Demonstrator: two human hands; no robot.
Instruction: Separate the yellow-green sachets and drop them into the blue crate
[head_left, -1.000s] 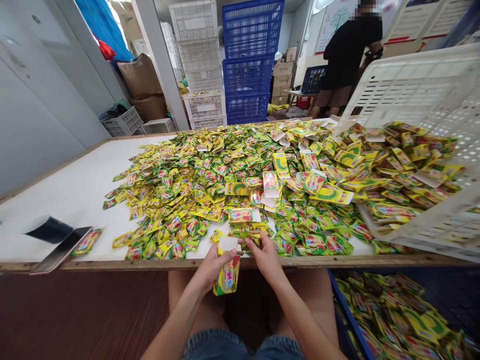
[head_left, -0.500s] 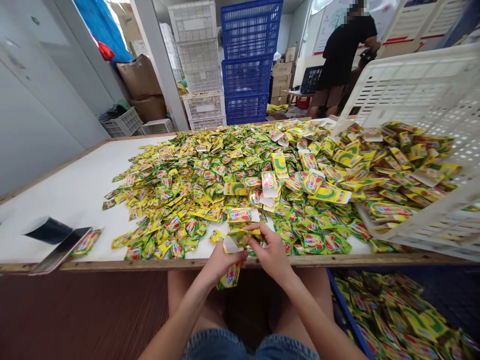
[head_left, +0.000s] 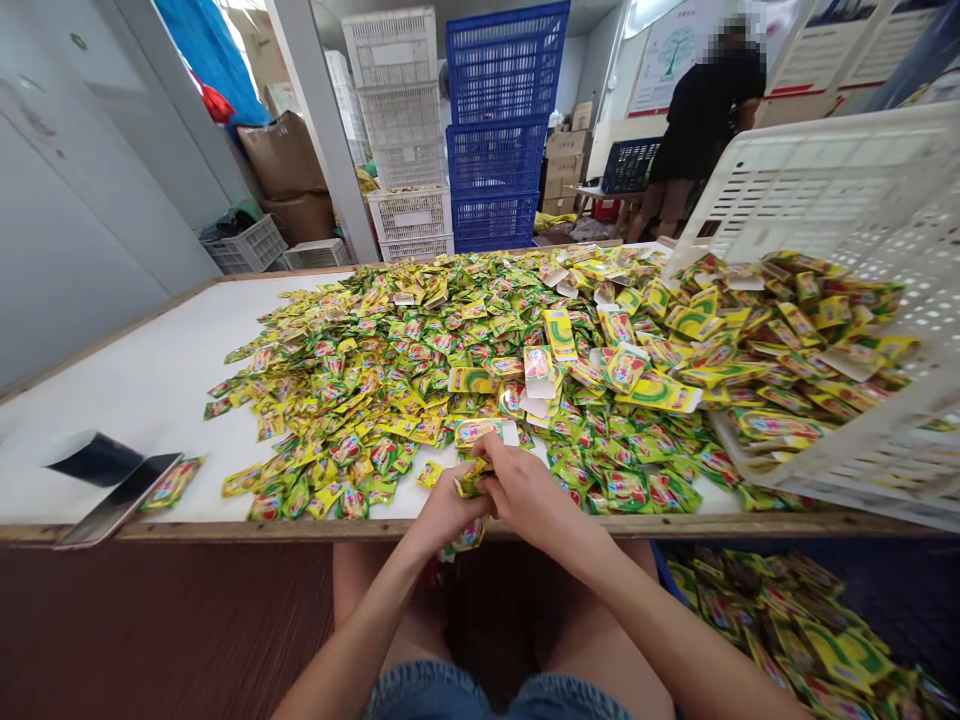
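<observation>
My left hand (head_left: 442,512) is closed round a small yellow-and-green carton (head_left: 466,540) just over the table's front edge; its lower end shows below my fingers. My right hand (head_left: 525,492) meets it from the right, fingers pinched on a yellow-green packet (head_left: 472,478) at the carton's upper end. The fingers hide most of both, so how far the packet sits inside cannot be seen. Just beyond lies another small carton (head_left: 480,430) with a white flap. Around it spreads a big heap of green and yellow packets (head_left: 405,345) with several cartons on top.
A tilted white crate (head_left: 795,150) full of cartons stands at right. Below the table's right side is a blue crate (head_left: 664,590) holding more packs. A phone (head_left: 120,505) and a dark cup (head_left: 97,458) lie at left. Crate stacks and a person (head_left: 697,120) are behind.
My right hand has moved left and closed in on my left hand, bringing the packet to the carton. The carton's white opening is now covered. In the background, the person has shifted slightly right.
</observation>
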